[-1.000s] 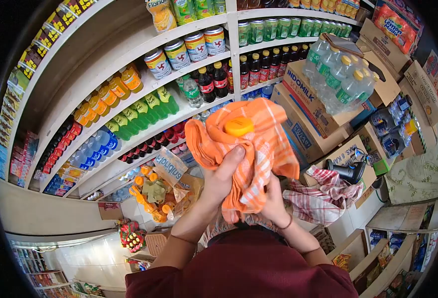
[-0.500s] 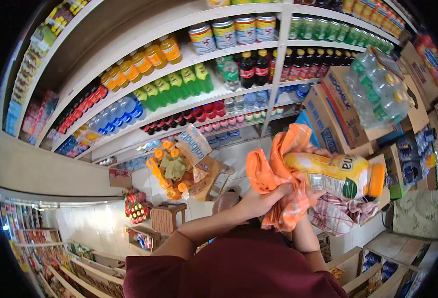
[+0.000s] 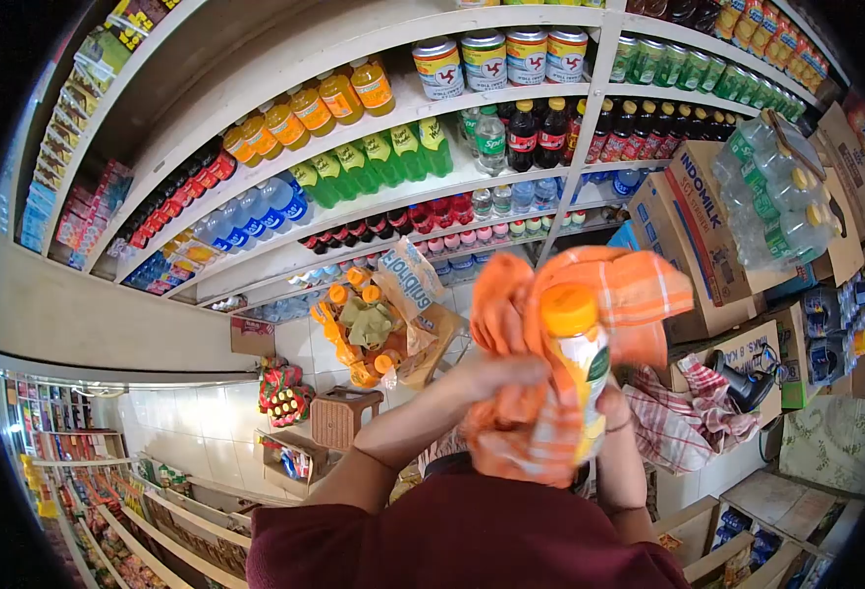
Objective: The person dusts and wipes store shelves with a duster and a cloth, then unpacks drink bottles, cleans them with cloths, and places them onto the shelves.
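Observation:
An orange checked cloth (image 3: 637, 294) is wrapped partly around a bottle (image 3: 586, 358) with an orange-yellow cap, held upright before my chest. My left hand (image 3: 513, 378), smeared by motion, presses the cloth against the bottle's left side. Low on the bottle's right side, my right hand (image 3: 611, 407) grips it, its fingers partly hidden behind bottle and cloth. Just right of my right hand lies a red-and-white checked cloth (image 3: 683, 417).
Shelves (image 3: 374, 204) of bottles and cans curve across the front. Cartons (image 3: 693, 236) and wrapped clear bottles (image 3: 776, 201) stand at right. A bag of orange-capped bottles (image 3: 359, 329) sits left of me, near a brown stool (image 3: 342, 417).
The bottle has swung from lying toward the right to upright, cap on top. The cloth has shifted around it. Shelves appear slightly further right in view.

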A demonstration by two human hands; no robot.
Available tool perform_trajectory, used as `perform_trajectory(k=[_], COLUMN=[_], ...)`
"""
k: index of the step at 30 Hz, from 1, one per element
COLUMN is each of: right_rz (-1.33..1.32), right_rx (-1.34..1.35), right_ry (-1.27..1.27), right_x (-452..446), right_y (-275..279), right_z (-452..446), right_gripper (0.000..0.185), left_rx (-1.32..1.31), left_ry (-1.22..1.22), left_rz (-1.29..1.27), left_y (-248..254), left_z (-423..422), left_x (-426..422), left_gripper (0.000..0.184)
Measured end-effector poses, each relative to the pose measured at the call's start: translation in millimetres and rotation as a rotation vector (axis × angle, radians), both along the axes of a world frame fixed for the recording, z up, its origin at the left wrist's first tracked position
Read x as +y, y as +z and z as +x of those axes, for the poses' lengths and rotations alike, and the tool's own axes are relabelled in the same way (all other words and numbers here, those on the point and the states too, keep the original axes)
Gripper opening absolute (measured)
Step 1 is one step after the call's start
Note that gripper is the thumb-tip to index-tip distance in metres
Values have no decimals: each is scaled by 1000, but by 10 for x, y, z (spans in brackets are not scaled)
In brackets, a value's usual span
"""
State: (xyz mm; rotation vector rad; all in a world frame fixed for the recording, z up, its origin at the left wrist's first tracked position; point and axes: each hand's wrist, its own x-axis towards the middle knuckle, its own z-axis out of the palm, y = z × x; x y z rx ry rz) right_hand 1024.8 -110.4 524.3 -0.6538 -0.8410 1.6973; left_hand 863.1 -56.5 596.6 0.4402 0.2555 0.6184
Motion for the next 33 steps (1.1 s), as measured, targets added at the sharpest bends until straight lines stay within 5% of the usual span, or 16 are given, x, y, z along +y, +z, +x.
perform_trajectory(k=[3, 5, 7, 10, 13, 14, 17, 21, 23, 27, 28, 32, 33], right_rz=[-98, -156, -185, 158, 275, 313, 245, -318, -370, -259, -217, -30, 17], right_rx=[112, 151, 123, -491, -743, -770, -475, 563, 701, 527, 429, -69, -192], right_ry=[-7, -86, -206, -326, -329, -346, -368, -268, -237, -245, -275, -379, -392], right_x=[66, 105, 97, 30, 65, 44, 49, 241, 343, 441, 436, 285, 257], right_y=[21, 13, 15, 56, 190, 75, -25, -143, -103, -86, -60, 51, 68], right_z=[-168, -251, -304, -414, -509, -510, -602, -759, -755, -819, -822, -859, -880], right_gripper=[62, 61, 60, 45, 38, 32, 42, 64, 63, 63, 63, 62, 62], left_rx=[-84, 281, 420, 599, 675, 605, 836, 678, 565, 378, 312, 333, 564], left_ry=[-127, 201, 352, 567, 695, 605, 670, 382, 306, 134, 266, 400, 386], left_rz=[-46, 421, 454, 562, 1398, 1546, 1828, 1365, 1055, 385, 620, 537, 702], left_y=[134, 87, 184, 3, 44, 71, 77, -80, -53, -39, -61, -47, -7], left_z=[-154, -136, -206, -263, -406, -451, -391, -426, -402, -449, -420, -483, -501], left_x=[206, 160, 195, 353, 525, 561, 394, 128, 219, 231, 303, 340, 291], left_gripper=[53, 48, 39, 32, 38, 53, 59, 64, 60, 53, 42, 40, 42])
